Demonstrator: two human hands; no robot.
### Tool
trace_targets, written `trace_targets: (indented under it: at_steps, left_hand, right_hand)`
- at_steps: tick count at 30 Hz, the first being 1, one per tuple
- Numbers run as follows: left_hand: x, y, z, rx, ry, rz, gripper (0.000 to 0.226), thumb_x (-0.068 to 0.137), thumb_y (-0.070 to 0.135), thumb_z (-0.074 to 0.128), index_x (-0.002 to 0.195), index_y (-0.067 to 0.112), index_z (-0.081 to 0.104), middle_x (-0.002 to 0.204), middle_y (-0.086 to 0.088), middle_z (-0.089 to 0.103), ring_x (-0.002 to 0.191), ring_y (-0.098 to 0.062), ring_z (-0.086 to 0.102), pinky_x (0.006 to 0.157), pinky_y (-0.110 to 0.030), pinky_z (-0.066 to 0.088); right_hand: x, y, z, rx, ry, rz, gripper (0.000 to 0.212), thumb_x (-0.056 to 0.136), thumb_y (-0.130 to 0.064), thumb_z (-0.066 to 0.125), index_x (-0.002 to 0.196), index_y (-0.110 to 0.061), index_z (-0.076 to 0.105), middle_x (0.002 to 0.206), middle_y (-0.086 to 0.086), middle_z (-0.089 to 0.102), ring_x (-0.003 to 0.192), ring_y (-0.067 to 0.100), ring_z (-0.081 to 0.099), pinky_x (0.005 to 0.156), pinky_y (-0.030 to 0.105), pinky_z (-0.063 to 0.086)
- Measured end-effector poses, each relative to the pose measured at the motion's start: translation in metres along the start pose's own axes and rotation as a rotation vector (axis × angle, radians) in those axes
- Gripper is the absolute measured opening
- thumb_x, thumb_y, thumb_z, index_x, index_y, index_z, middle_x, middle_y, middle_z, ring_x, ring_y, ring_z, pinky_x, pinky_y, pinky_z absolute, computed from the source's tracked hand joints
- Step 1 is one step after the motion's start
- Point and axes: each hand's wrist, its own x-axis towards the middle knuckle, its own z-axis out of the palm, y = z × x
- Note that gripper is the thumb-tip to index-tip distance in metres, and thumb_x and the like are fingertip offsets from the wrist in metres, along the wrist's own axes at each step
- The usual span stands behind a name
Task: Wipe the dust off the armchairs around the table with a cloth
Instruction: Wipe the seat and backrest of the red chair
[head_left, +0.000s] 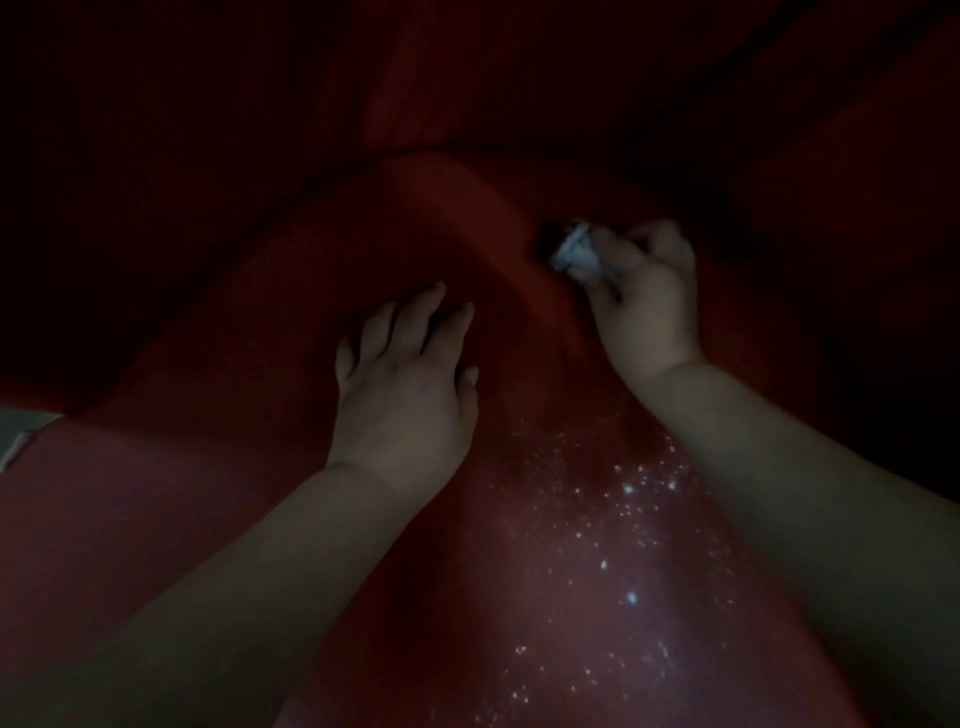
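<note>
Your right hand (647, 301) is curled around a small bunched pale cloth (574, 252); the grip is clamped on it, with the thumb and fingers wrapped over the wad and only its crumpled end showing past your fingertips. The cloth sits against the red armchair (249, 467), up where the seat surface dips into a fold toward the darker back part. Whether the cloth actually presses the fabric or hovers just off it, you cannot tell in this dim light.

Your left hand (405, 384) lies flat on the same red surface, fingers straight and slightly spread, holding nothing; its grip is apart. It rests nearer to you and to the left of the cloth hand, the two hands near each other but not touching.

Between your forearms, low on the seat, a scatter of bright specks (623, 519) glints on the fabric. At the far left edge a pale strip (21, 436) shows beside the chair.
</note>
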Motion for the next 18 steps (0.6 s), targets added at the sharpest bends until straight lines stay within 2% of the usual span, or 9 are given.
trace_targets:
  at_steps: [3, 6, 9, 12, 15, 18]
  left_hand:
    - [0.001, 0.007, 0.001, 0.021, -0.013, -0.006, 0.055, 0.092, 0.038, 0.045, 0.146, 0.032, 0.033, 0.155, 0.01, 0.021, 0.14, -0.021, 0.015, 0.112, -0.054, 0.015]
    - [0.002, 0.012, 0.002, 0.023, -0.022, -0.006, 0.055, 0.092, 0.039, 0.043, 0.146, 0.032, 0.032, 0.156, 0.01, 0.02, 0.141, -0.021, 0.013, 0.112, -0.054, 0.014]
    - [0.004, 0.014, 0.003, 0.034, -0.021, 0.025, 0.055, 0.093, 0.038, 0.042, 0.146, 0.031, 0.032, 0.155, 0.01, 0.02, 0.141, -0.02, 0.012, 0.112, -0.054, 0.014]
    - [0.006, 0.016, 0.006, 0.028, -0.022, 0.019, 0.055, 0.093, 0.037, 0.044, 0.146, 0.031, 0.033, 0.155, 0.01, 0.021, 0.14, -0.021, 0.013, 0.112, -0.056, 0.014]
    - [0.004, 0.02, 0.007, 0.029, -0.018, 0.012, 0.055, 0.092, 0.035, 0.047, 0.146, 0.029, 0.034, 0.155, 0.008, 0.023, 0.14, -0.022, 0.016, 0.111, -0.057, 0.016]
    - [0.0, 0.023, 0.007, 0.041, -0.026, 0.036, 0.055, 0.092, 0.033, 0.047, 0.146, 0.029, 0.035, 0.155, 0.009, 0.024, 0.139, -0.022, 0.017, 0.11, -0.056, 0.018]
  right_hand:
    - [-0.037, -0.004, -0.009, 0.074, -0.032, -0.109, 0.038, 0.083, -0.022, 0.067, 0.121, -0.021, 0.064, 0.097, 0.01, 0.053, 0.091, 0.027, 0.049, 0.082, 0.034, 0.041]
    - [-0.012, 0.019, -0.019, 0.098, 0.016, -0.021, 0.031, 0.085, -0.02, 0.068, 0.116, -0.017, 0.066, 0.099, 0.004, 0.049, 0.095, 0.024, 0.051, 0.085, 0.039, 0.047]
    - [0.023, 0.04, -0.02, 0.028, -0.014, 0.091, 0.036, 0.087, -0.022, 0.067, 0.122, -0.015, 0.064, 0.11, 0.013, 0.051, 0.106, 0.03, 0.051, 0.094, 0.044, 0.044]
    - [-0.001, 0.033, -0.018, 0.006, 0.002, 0.06, 0.037, 0.085, -0.017, 0.069, 0.122, -0.017, 0.065, 0.104, 0.016, 0.052, 0.098, 0.034, 0.051, 0.088, 0.046, 0.045]
    - [-0.06, 0.012, -0.021, 0.056, 0.017, -0.006, 0.042, 0.081, -0.021, 0.068, 0.123, -0.025, 0.063, 0.097, 0.007, 0.05, 0.09, 0.027, 0.05, 0.081, 0.037, 0.044]
    - [-0.071, 0.011, -0.027, 0.106, -0.052, -0.022, 0.045, 0.082, -0.027, 0.066, 0.127, -0.031, 0.06, 0.098, -0.004, 0.044, 0.093, 0.018, 0.046, 0.085, 0.03, 0.04]
